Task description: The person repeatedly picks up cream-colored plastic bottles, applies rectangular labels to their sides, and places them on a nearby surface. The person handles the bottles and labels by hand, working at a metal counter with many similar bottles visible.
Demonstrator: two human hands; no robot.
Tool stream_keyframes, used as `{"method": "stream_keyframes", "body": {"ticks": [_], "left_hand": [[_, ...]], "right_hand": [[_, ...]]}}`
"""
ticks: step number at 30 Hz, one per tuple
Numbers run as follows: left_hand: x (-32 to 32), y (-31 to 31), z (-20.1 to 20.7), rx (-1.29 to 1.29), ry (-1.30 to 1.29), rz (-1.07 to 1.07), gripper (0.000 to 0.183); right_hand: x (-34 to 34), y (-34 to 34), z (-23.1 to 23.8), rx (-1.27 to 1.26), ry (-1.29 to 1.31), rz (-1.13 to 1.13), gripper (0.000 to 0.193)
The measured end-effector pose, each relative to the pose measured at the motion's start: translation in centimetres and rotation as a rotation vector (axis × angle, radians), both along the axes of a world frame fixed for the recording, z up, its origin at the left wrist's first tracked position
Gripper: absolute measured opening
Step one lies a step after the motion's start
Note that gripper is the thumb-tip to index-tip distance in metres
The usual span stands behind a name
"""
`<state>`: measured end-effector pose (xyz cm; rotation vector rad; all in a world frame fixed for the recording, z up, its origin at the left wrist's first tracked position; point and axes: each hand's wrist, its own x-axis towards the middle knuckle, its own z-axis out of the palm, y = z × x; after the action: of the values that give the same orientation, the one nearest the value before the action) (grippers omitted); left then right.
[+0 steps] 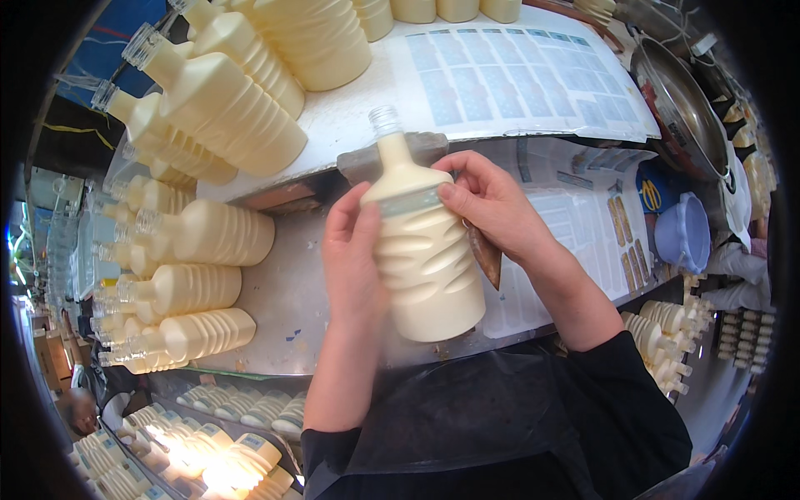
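left hand (pixel 354 246) and right hand (pixel 496 204) hold ribbed bottle (pixel 429 287) between them, neck away, thumbs at ends of pale blue strip (pixel 410 202); brown pointed tool (pixel 485 260) below right palm (whether gripped, cannot tell); more bottles (pixel 204 233) left of hands.

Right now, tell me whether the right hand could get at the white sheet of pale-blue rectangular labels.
Probably yes: nothing appears to stand between the right hand and the label sheet, though it is touching the cream ribbed plastic bottle and would probably have to leave that first.
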<state>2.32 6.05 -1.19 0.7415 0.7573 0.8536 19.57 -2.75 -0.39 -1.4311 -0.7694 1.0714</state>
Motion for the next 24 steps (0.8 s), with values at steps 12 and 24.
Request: {"method": "stream_keyframes", "body": {"ticks": [12,24], "left_hand": [[-0.1,0.1,-0.1,0.004,0.001,-0.015,0.029],[-0.3,0.3,0.3,-0.031,-0.080,-0.070,0.030]], "right_hand": [[-0.2,-0.1,0.0,0.005,0.002,-0.033,0.027],[-4.7,4.1,7.0,0.290,-0.473,-0.254,0.030]]}}
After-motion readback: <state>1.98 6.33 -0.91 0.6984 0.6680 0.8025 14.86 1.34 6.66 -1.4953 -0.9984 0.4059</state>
